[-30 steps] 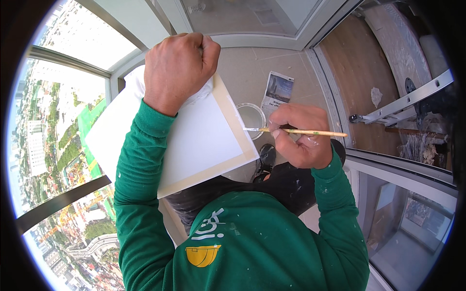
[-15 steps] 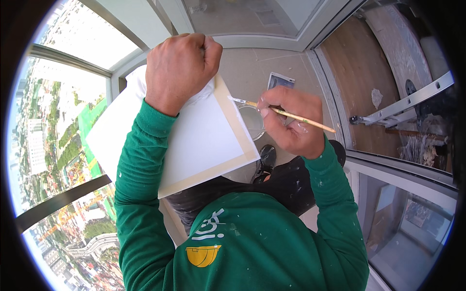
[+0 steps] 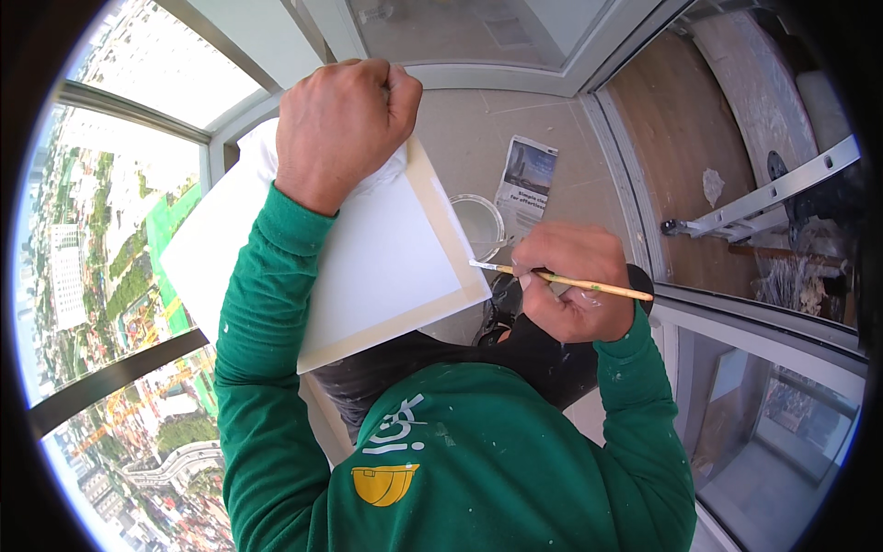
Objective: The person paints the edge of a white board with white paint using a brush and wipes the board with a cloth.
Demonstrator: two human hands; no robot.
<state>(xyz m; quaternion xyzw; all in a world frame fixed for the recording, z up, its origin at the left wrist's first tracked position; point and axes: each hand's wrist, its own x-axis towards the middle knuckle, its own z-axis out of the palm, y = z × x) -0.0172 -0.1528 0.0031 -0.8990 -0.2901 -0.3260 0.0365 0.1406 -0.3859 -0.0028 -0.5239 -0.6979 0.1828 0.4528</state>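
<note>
My right hand pinches a thin paintbrush with a pale wooden handle. Its white-coated bristles are at the right edge of a white panel, which has beige tape along its right and near edges. Over the panel's far part, my left hand is closed in a fist, back upward. Crumpled white material shows beneath this fist; whatever the fingers hold is hidden. Just beyond the brush tip, a round clear container stands on the floor, partly behind the panel.
A printed leaflet lies on the tiled floor beyond my right hand. Tall windows stand at the left. Through the sliding door frame at the right, a metal ladder is visible. My shoe is below the panel's corner.
My right hand has moved nearer to me with the paintbrush, its tip sliding down along the panel's right edge. More of the leaflet and container shows. My left hand stays nearly still.
</note>
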